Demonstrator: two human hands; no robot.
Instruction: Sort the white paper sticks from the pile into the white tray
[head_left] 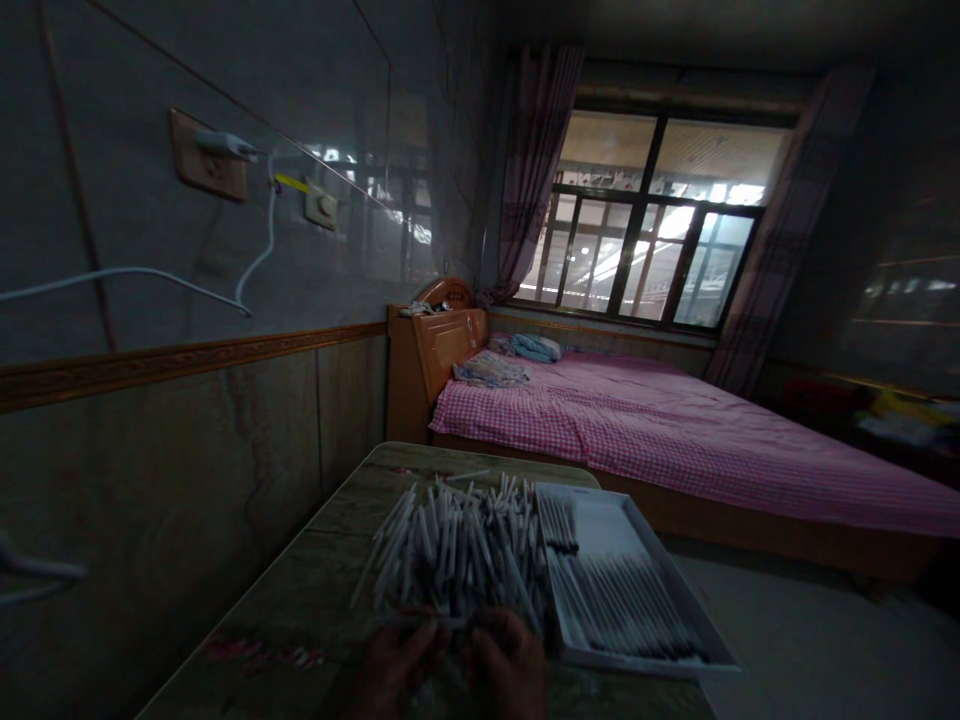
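Observation:
A heap of thin pale sticks (465, 545) lies on a small patterned table (322, 560). Just in front of it are my left hand (401, 660) and my right hand (506, 655), close together with fingers pinched. A thin pale stick (442, 621) runs sideways between them, its left part at my left fingertips and its right end at my right fingers. To the right sits a white open box (611, 525) with rows of thin sticks that have dark ends. The picture is dim and the hands are slightly blurred.
Beyond the table stands a bed (600, 420) with a pink checked sheet and a wooden headboard (450, 345). The tiled wall on the left carries a socket with a white plug (225, 145) and cable. A window (645, 220) is at the back.

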